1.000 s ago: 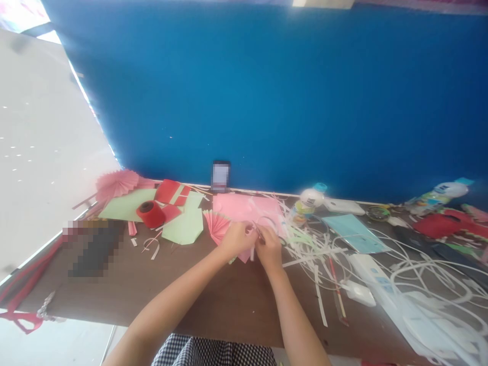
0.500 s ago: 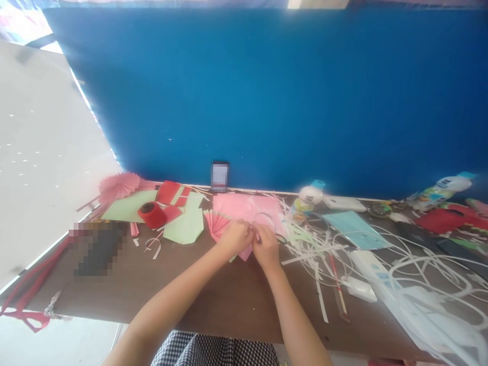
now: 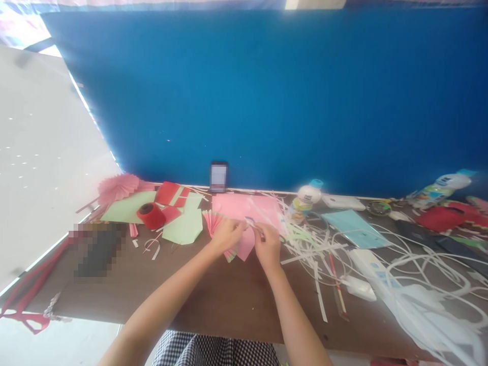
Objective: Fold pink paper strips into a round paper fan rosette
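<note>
My left hand (image 3: 227, 235) lies over a pleated pink paper fan with pale green edges (image 3: 212, 219), its thumb and fingertips pinched together. Close by on its right, my right hand (image 3: 268, 244) has its fingers curled and pinched. A small pale piece with a bluish part (image 3: 250, 220) shows between the fingertips; its kind and which hand grips it are hard to make out. Pink paper (image 3: 246, 245) shows below and between the hands. Behind them a larger pink sheet (image 3: 236, 202) lies flat.
On the left are a red thread spool (image 3: 151, 216), green paper (image 3: 186, 230) and another pink fan (image 3: 119, 188). A phone (image 3: 218, 177) leans on the blue partition. To the right stand a bottle (image 3: 305, 200), tangled paper strips (image 3: 310, 244), a power strip (image 3: 375, 269) and white cables.
My hands were together at the fingertips and have moved slightly apart. The left has shifted a little left, and the pale piece between them now shows. A thin loop near my right hand no longer shows.
</note>
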The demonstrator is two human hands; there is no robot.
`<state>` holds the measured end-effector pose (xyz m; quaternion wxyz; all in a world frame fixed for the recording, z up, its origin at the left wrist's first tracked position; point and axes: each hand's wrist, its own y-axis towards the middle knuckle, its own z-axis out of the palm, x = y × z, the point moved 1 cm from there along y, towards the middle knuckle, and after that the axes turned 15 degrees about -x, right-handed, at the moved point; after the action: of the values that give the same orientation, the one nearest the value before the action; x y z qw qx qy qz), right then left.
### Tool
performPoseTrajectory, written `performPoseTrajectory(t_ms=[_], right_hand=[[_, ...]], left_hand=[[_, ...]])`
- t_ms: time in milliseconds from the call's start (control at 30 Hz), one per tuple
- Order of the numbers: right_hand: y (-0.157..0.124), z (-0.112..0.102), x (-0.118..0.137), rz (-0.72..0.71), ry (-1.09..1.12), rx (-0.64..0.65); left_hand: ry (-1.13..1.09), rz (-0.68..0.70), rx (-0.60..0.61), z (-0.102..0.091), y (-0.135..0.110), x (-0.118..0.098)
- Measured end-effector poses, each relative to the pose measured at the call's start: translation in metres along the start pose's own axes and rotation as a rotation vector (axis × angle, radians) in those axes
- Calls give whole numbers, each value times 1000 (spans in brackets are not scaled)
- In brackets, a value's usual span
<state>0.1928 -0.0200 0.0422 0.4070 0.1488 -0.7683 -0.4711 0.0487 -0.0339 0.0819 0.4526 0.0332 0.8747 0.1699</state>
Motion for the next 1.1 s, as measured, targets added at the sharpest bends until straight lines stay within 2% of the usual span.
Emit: performPoseTrajectory(t_ms=[67, 133, 167, 233, 300, 333, 400, 467, 533, 600, 700, 767, 900, 1100], right_hand=[[2, -2, 1, 176, 97, 15], [4, -2, 2, 319, 210, 54], [4, -1, 3, 371, 268, 77], [5, 1, 6, 450, 370, 115], [6, 2, 8, 491, 437, 151], [5, 3, 9, 495, 449, 156], [5, 2, 8, 476, 409, 131], [4, -1, 5, 460, 282, 33], [3, -5, 3, 405, 128, -95], [3, -7, 6, 239, 30, -157], [2, -4, 14, -126, -23, -12], [1, -1, 18, -282, -55, 96], [-1, 2, 19, -346, -124, 101], [-2, 1, 26, -369, -122, 130]], left_hand=[[-18, -30, -137, -10, 1, 3], [-23, 66, -230, -18, 2, 4], [-21, 147, -219, -22, 2, 4], [-16, 281, -77, -25, 1, 2], [-23, 290, 111, -26, -1, 2], [-24, 261, 164, -25, -3, 3], [-1, 208, 139, -23, -4, 7], [59, 217, 26, -22, -5, 14], [159, 282, -58, -20, -4, 22], [280, 391, -77, -18, -4, 29], [410, 567, -47, -16, -8, 37], [444, 643, -25, -15, -13, 40], [456, 684, -33, -13, -20, 44], [463, 642, -102, -10, -23, 44]])
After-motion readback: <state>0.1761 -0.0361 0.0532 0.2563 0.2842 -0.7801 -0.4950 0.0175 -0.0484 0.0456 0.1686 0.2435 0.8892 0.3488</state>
